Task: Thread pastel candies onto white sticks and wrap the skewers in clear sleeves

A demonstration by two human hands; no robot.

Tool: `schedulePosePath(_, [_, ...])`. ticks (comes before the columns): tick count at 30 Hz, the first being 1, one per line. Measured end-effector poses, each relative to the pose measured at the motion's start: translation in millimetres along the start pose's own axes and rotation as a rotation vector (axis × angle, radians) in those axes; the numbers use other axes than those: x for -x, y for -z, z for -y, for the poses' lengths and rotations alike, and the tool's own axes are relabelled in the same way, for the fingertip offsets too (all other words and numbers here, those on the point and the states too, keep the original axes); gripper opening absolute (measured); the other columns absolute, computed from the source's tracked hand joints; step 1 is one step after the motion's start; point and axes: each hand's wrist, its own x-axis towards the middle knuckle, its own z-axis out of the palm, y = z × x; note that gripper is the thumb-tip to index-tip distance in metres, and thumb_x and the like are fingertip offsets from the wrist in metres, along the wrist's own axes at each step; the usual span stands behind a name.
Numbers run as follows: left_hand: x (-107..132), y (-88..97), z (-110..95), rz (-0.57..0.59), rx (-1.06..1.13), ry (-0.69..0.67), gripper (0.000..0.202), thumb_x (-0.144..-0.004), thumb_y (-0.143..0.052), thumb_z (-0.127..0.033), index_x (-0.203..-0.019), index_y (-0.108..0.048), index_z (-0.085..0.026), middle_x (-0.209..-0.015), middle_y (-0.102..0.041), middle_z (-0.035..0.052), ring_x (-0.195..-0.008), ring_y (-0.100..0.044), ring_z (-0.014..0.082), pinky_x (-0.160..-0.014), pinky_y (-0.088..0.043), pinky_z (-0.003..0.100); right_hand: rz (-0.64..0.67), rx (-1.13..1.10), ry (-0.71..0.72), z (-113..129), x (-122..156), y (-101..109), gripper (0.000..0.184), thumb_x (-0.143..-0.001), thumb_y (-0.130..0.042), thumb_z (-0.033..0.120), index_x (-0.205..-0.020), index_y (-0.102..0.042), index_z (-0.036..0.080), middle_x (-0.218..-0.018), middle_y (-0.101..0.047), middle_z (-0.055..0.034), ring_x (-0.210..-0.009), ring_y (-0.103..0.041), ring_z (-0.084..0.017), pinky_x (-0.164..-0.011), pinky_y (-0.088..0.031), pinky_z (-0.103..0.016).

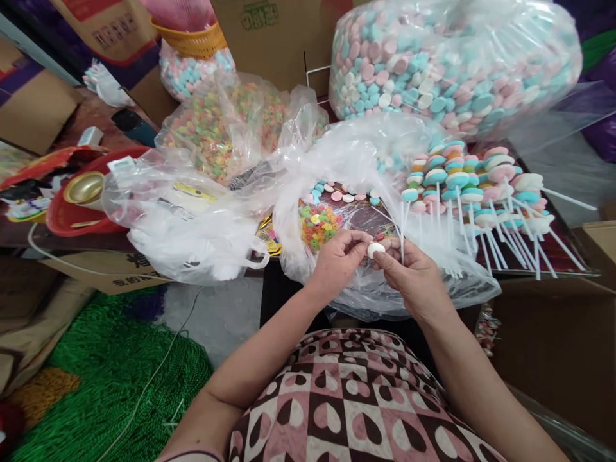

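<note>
My left hand (341, 258) is closed in a pinch, its fingertips close to a small white marshmallow (375, 249); what sits between them is hidden. The thumb and fingers of my right hand (411, 269) grip that marshmallow. A thin white stick (402, 234) stands up by the right fingers; whether they hold it I cannot tell. Just behind the hands lie multicoloured ring candies (318, 224) in a pile, with a row of pink, white and blue marshmallows (353, 196) beyond. To the right, finished-looking marshmallow skewers (462, 176) lie stacked, sticks toward me.
A huge clear bag of marshmallows (452, 70) stands at the back. Left of it are a bag of ring candies (226, 122), a crumpled plastic bag (192, 218) and a red basin (72, 215). An open cardboard box (558, 340) sits at the lower right, green strands (125, 378) lower left.
</note>
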Motion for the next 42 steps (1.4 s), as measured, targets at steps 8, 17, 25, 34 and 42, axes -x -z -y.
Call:
schedulePosePath(8, [9.3, -8.6, 5.2, 0.068, 0.217, 0.097, 0.037, -0.071, -0.080, -0.040, -0.097, -0.064, -0.018, -0.084, -0.067, -0.0004, -0.075, -0.062, 0.0111, -0.074, -0.051, 0.027, -0.027, 0.140, 0.059, -3.8, 6.8, 3.4, 0.032, -0.081, -0.071, 0.044, -0.102, -0.066, 0.020, -0.071, -0.059, 0.0027, -0.046, -0.033, -0.006, -0.040, -0.023, -0.021])
schedulePosePath(17, [8.9, -12.0, 10.6, 0.001, 0.164, 0.050, 0.025, -0.074, -0.073, -0.025, -0.097, -0.065, -0.018, -0.088, -0.067, 0.0001, -0.077, -0.062, 0.0095, -0.075, -0.052, 0.024, -0.071, 0.005, 0.019, -10.5, 2.3, -1.0, 0.031, -0.080, -0.071, 0.044, -0.098, -0.063, 0.021, -0.067, -0.057, 0.0040, -0.042, -0.027, -0.006, -0.040, -0.020, -0.023])
schedulePosePath(25, [-2.9, 0.6, 3.0, -0.181, 0.245, 0.074, 0.035, -0.074, -0.067, -0.019, -0.108, -0.061, -0.018, -0.082, -0.061, -0.0037, -0.062, -0.058, 0.0061, -0.053, -0.046, 0.017, 0.003, 0.139, 0.024, 5.0, 37.0, 9.9, 0.041, -0.094, -0.056, 0.044, -0.130, -0.062, 0.026, -0.081, -0.063, -0.0005, -0.046, -0.042, -0.009, -0.041, -0.031, -0.025])
schedulePosePath(34, [0.4, 1.2, 10.1, -0.134, 0.084, -0.060, 0.035, -0.083, -0.061, -0.022, -0.118, -0.058, -0.023, -0.093, -0.061, -0.0024, -0.062, -0.060, 0.0039, -0.060, -0.053, 0.017, 0.231, 0.508, 0.063, 1.8, 47.6, 3.2, 0.046, -0.097, -0.042, 0.042, -0.125, -0.067, 0.016, -0.048, -0.055, 0.0038, -0.039, -0.047, -0.013, -0.046, -0.041, -0.025])
schedulePosePath(42, [4.1, 2.0, 30.1, -0.155, -0.212, -0.410, 0.036, -0.092, -0.054, -0.023, -0.127, -0.053, -0.023, -0.104, -0.063, 0.0039, -0.078, -0.065, 0.0087, -0.073, -0.059, 0.024, 0.201, 0.535, 0.003, 0.4, 44.3, 0.0, 0.048, -0.094, -0.040, 0.039, -0.120, -0.068, 0.010, -0.043, -0.047, 0.0062, -0.040, -0.045, -0.013, -0.049, -0.040, -0.025])
